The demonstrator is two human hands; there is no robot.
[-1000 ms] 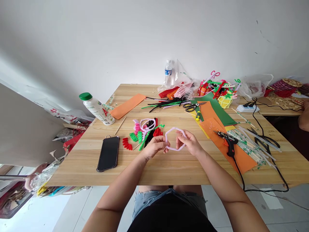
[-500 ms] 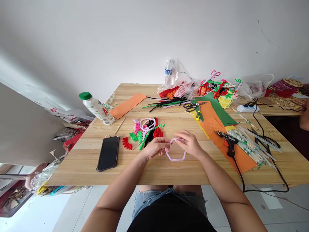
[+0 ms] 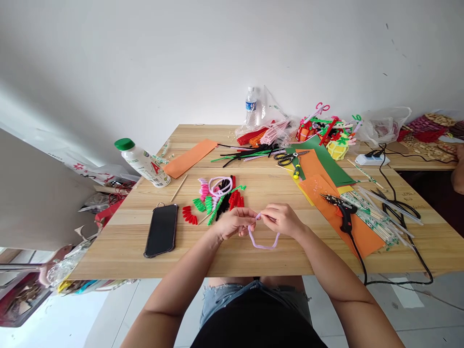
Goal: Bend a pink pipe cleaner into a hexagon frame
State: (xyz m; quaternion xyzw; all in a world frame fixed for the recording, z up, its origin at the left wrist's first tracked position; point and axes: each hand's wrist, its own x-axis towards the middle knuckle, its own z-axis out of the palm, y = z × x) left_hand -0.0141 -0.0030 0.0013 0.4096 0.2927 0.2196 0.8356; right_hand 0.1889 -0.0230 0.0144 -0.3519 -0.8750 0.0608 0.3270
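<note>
A light purple pipe cleaner [image 3: 264,247], bent into an angular loop, hangs between my hands above the table's near part. My left hand [image 3: 235,224] is closed on one side of it, thumb and fingers pinched together. On the other side my right hand [image 3: 281,219] pinches the same pipe cleaner close to the left fingertips. Just beyond my left hand lies a pile of coiled pipe cleaners: a red coil [image 3: 190,215], a green coil [image 3: 199,205], black ones and a pale purple ring [image 3: 221,185] on top.
A phone [image 3: 161,229] and a tilted-looking white bottle [image 3: 145,166] are at left. A glue gun [image 3: 344,213] rests on orange paper [image 3: 368,239] at right, its cord trailing over the front edge. Scissors [image 3: 286,158] and straight pipe cleaners [image 3: 250,153] lie farther back. Someone's arm [image 3: 458,176] shows far right.
My right hand has closed its fingers and moved slightly left, nearer my left fingertips. The loop's lower side hangs a little lower.
</note>
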